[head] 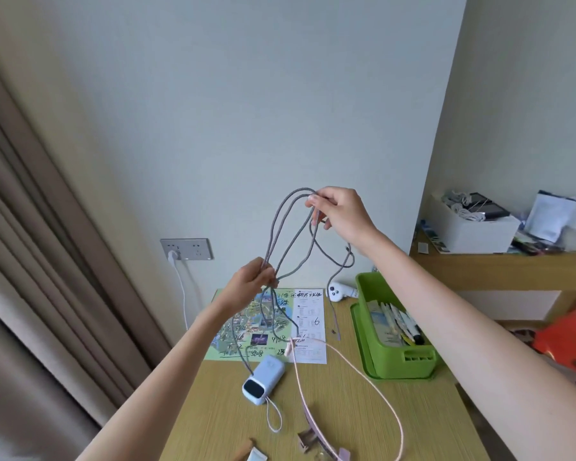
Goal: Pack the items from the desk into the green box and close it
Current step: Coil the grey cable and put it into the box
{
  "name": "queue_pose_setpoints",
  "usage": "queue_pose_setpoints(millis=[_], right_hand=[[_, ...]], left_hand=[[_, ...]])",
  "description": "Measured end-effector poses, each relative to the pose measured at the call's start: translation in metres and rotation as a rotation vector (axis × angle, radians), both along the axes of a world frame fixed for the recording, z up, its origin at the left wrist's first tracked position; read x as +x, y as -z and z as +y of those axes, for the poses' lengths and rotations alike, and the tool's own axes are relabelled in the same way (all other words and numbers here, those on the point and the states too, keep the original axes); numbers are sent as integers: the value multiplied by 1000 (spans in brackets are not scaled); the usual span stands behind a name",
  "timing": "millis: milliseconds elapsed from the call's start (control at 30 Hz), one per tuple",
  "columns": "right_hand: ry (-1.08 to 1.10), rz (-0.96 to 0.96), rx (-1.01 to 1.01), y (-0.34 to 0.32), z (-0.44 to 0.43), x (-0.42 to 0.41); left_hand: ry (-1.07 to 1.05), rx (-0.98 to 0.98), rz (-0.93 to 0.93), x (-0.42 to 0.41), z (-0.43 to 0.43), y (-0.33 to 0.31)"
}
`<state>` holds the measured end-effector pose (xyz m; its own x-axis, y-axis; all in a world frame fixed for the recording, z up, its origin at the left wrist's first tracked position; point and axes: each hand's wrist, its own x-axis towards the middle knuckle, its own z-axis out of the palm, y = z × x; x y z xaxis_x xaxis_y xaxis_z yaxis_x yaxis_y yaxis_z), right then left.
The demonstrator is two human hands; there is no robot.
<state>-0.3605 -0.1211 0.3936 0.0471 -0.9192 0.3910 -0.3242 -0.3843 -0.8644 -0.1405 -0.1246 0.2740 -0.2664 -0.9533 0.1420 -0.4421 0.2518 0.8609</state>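
Note:
Both hands hold a grey braided cable in long loops above the desk. My right hand pinches the top of the loops, high up. My left hand grips the strands lower down, and one end runs down to a pale blue power bank on the desk. The green box stands open at the right of the desk with pens and booklets inside. A pink cable lies loose across the desk.
A printed map sheet lies under the hanging cable. A white controller sits behind the box. Small clips lie at the near edge. A wall socket holds a white plug. A shelf at right carries a white box.

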Motion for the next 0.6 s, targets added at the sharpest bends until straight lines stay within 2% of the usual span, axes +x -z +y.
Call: queue_pose_setpoints(millis=[133,200,333,433,600], right_hand=[[25,-152,2,-11,6,2],[60,-193,-8,-17,8,1],[118,-181,-16,-21,14,0],[185,-184,-3,-14,18,2],[342,-183,158,24,22,9]], left_hand=[[39,-17,-2,5,5,4],[34,-18,79,8,7,3],[39,73,261,11,14,-8],[22,154,317,18,18,-16],[136,326,471,36,21,-31]])
